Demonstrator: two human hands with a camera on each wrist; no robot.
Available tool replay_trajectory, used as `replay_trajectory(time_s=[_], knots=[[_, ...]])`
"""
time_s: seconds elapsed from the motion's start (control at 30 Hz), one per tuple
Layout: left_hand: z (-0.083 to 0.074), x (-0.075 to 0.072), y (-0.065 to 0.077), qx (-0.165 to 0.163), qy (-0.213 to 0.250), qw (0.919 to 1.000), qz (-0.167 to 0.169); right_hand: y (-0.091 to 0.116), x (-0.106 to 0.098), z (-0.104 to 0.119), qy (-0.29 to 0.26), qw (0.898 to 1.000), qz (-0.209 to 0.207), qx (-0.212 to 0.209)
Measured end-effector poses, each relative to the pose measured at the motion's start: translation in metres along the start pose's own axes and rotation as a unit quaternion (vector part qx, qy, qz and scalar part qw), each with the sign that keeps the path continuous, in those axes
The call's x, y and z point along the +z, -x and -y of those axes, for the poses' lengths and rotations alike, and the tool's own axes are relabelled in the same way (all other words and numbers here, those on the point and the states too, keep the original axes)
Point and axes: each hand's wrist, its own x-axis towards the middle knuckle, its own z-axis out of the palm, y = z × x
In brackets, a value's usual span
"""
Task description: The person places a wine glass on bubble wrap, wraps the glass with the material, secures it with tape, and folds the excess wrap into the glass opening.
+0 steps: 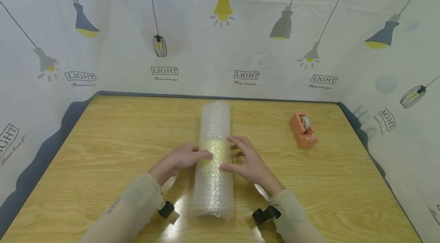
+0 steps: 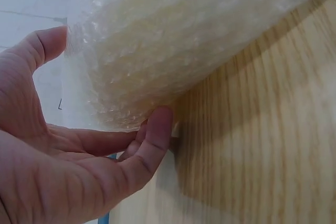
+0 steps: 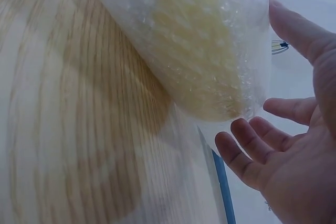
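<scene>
A long roll of bubble wrap [image 1: 214, 187] lies lengthwise on the table, and something pale yellow [image 1: 221, 149] shows through its middle. My left hand [image 1: 183, 157] holds the roll's left side, thumb on top. In the left wrist view, its fingers [image 2: 152, 140] curl in at the lower edge of the bubble wrap [image 2: 157, 40]. On the opposite side, my right hand [image 1: 249, 161] touches the roll with its thumb, the fingers spread and loosely bent along the edge. The right wrist view has those fingers [image 3: 252, 142] beside the wrap [image 3: 199, 51], barely bent. What the wrap encloses is partly hidden.
An orange tape dispenser [image 1: 302, 130] with a roll of clear tape stands on the right of the wooden table [image 1: 137, 124]. A white cloth [image 1: 196, 44] printed with lamps hangs behind and at both sides. Black camera mounts [image 1: 264, 214] sit at the wrists.
</scene>
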Motion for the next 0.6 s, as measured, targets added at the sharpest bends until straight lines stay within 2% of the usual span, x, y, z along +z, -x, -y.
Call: replay_trajectory(time_s=[0.37,0.5,0.6], knots=[[-0.007,-0.007,0.006,-0.005,-0.021,0.9997,-0.013,-0.002,0.008,0.008,0.02,1.0,-0.007,-0.006],[-0.01,-0.008,0.009,-0.002,-0.027,0.9991,-0.032,-0.003,0.01,0.011,0.026,1.0,-0.009,0.002],[-0.013,-0.008,0.011,0.02,-0.041,0.9972,-0.06,-0.003,0.011,0.014,0.027,1.0,-0.009,0.013]])
